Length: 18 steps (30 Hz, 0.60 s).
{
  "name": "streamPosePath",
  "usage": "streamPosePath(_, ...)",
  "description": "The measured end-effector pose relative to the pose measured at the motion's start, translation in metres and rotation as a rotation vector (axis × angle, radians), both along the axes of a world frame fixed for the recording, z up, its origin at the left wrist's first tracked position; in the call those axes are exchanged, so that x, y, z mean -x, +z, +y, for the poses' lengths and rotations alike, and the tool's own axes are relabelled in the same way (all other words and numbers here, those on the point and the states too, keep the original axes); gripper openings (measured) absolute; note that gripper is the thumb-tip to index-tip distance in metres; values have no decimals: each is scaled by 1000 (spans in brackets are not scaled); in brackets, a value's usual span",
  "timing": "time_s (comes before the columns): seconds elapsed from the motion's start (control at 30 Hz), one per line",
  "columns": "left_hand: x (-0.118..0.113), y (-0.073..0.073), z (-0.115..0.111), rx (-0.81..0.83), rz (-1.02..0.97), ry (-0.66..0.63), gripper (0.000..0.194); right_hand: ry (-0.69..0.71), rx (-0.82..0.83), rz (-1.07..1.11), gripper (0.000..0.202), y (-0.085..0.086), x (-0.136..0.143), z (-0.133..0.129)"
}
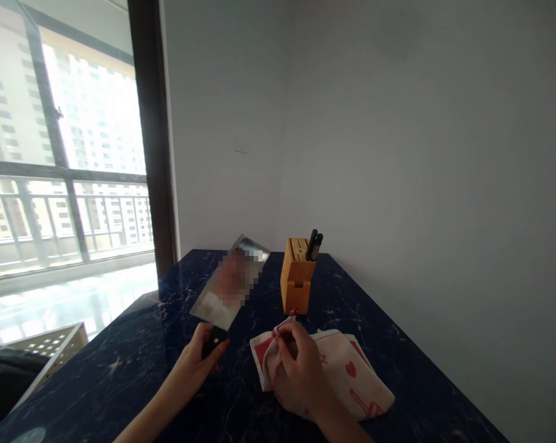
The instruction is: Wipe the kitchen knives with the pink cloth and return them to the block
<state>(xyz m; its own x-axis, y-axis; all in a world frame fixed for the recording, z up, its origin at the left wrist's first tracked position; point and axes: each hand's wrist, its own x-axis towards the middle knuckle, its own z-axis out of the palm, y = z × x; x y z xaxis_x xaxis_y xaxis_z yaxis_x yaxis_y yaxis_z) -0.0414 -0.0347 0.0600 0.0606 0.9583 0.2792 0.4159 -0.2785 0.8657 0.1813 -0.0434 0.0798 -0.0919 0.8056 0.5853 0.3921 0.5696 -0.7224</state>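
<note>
My left hand [202, 354] is wrapped round the black handle of a cleaver [217, 311], whose broad shiny blade tilts up and away to the right. Part of the blade is blurred out. A white dish towel [340, 375] with red prints lies bunched on the table, and my right hand [300, 357] pinches a fold of it at its far left part. Just beyond the towel stands a wooden knife block [296, 277]. Two black-handled tools [314, 245] stick out of its right side, and several slots show in its top.
The dark blue marbled table [167, 351] narrows toward the wall corner. A grey-white wall [425, 184] runs along its right side. At the left are a tall window [65, 141] and a pale perforated chair or basket edge [58, 351] with dark cloth.
</note>
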Motion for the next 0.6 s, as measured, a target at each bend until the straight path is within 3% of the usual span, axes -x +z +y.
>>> streamPosePath(0.17, -6, 4, -5, -87, 219, -37, 27, 5, -105, -17, 12, -1, 0, -4)
streamPosePath(0.4, -15, 9, -12, 82, 551, -40, 24, 18, -222, -161, 15, -10, 4, -7)
streamPosePath(0.6, -18, 7, -16, 71, 598, -205, 21, -69, -199, -197, 15, -13, 0, 1)
